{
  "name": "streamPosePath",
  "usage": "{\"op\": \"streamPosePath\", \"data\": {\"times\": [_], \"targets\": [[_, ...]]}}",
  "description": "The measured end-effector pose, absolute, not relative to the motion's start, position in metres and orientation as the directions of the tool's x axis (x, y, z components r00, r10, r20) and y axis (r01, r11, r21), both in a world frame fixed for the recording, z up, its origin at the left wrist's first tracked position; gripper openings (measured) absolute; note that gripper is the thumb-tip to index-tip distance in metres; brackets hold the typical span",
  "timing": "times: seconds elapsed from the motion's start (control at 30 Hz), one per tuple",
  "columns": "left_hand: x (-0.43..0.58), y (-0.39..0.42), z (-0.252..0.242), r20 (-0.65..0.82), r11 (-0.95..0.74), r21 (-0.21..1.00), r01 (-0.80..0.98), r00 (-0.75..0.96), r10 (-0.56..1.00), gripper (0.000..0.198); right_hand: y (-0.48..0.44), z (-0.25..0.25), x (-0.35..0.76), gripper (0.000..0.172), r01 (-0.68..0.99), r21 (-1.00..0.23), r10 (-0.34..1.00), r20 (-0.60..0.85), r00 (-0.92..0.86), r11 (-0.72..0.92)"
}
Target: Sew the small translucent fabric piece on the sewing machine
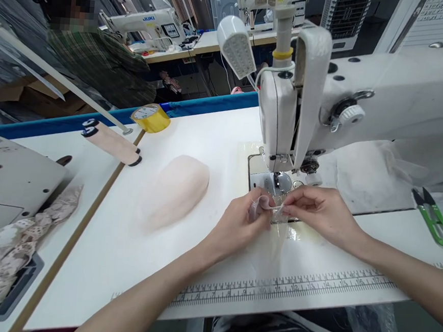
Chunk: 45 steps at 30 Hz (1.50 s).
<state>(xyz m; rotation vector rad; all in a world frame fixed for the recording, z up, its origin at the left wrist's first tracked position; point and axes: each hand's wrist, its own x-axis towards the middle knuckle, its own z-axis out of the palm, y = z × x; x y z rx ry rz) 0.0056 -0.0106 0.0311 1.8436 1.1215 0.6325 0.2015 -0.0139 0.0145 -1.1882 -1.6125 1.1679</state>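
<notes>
Just in front of the sewing machine's needle area, my left hand (246,214) and my right hand (316,209) pinch a thin, sheer whitish strip of fabric (260,205) between them. A loop of the strip curls around my left fingers, and a short stretch runs across to my right fingertips. The white sewing machine (281,119) stands over the metal needle plate (270,182), right behind my hands. To the left on the white table (115,244) lies a pale pink moulded cup (181,188), touched by neither hand.
Pink thread spools (111,144) and a yellow tape roll (152,118) lie at the back left. Green thread snips (435,217) rest at the right. Lace fabric (27,243) hangs over the left recess. A printed ruler (273,290) lines the front edge. Another person (102,64) sits behind.
</notes>
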Motion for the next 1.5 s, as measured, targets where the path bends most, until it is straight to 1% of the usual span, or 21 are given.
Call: {"op": "streamPosePath", "data": {"times": [0.07, 0.2, 0.3, 0.37, 0.57, 0.67, 0.83, 0.93, 1.1, 1.2, 1.27, 1.37, 1.5], "targets": [[0.007, -0.012, 0.031, 0.057, -0.304, 0.825, 0.476, 0.466, 0.883, 0.007, -0.016, 0.014, 0.201, 0.005, 0.245, -0.943, 0.952, 0.158, -0.262, 0.224], [0.006, -0.014, 0.025, 0.289, -0.516, 0.677, 0.526, 0.455, 0.843, 0.006, -0.020, 0.015, 0.200, 0.009, 0.275, -0.891, 0.911, 0.274, -0.308, 0.361], [0.004, -0.015, 0.018, 0.415, -0.630, 0.567, 0.531, 0.477, 0.775, 0.012, -0.021, 0.016, 0.200, 0.011, 0.311, -0.849, 0.889, 0.331, -0.316, 0.427], [0.004, -0.015, 0.016, 0.462, -0.667, 0.524, 0.530, 0.482, 0.745, 0.013, -0.022, 0.017, 0.200, 0.012, 0.322, -0.833, 0.880, 0.351, -0.321, 0.449], [0.005, -0.016, 0.018, 0.474, -0.670, 0.496, 0.553, 0.473, 0.742, 0.014, -0.022, 0.016, 0.200, 0.014, 0.347, -0.801, 0.859, 0.371, -0.353, 0.488], [0.005, -0.017, 0.018, 0.480, -0.682, 0.492, 0.542, 0.484, 0.731, 0.013, -0.022, 0.013, 0.201, 0.016, 0.344, -0.776, 0.831, 0.390, -0.396, 0.528], [0.003, -0.017, 0.017, 0.495, -0.696, 0.480, 0.535, 0.490, 0.718, 0.010, -0.022, 0.009, 0.203, 0.017, 0.374, -0.666, 0.755, 0.484, -0.442, 0.646], [0.002, -0.017, 0.017, 0.515, -0.716, 0.464, 0.522, 0.498, 0.697, 0.009, -0.022, 0.008, 0.203, 0.016, 0.396, -0.617, 0.730, 0.516, -0.449, 0.680], [0.001, -0.016, 0.019, 0.540, -0.746, 0.419, 0.518, 0.519, 0.663, 0.012, -0.021, 0.008, 0.203, 0.013, 0.401, -0.639, 0.749, 0.495, -0.440, 0.657], [0.001, -0.017, 0.019, 0.534, -0.749, 0.406, 0.524, 0.529, 0.660, 0.011, -0.021, 0.008, 0.203, 0.014, 0.404, -0.615, 0.732, 0.512, -0.449, 0.677], [0.001, -0.016, 0.020, 0.543, -0.763, 0.385, 0.519, 0.542, 0.642, 0.009, -0.021, 0.008, 0.203, 0.016, 0.417, -0.583, 0.715, 0.531, -0.455, 0.697], [0.000, -0.015, 0.020, 0.575, -0.805, 0.322, 0.498, 0.573, 0.584, 0.009, -0.021, 0.008, 0.203, 0.016, 0.450, -0.538, 0.701, 0.545, -0.460, 0.713], [-0.001, -0.013, 0.018, 0.608, -0.834, 0.255, 0.489, 0.590, 0.531, 0.005, -0.021, 0.006, 0.205, 0.014, 0.475, -0.503, 0.691, 0.564, -0.453, 0.722]]}}
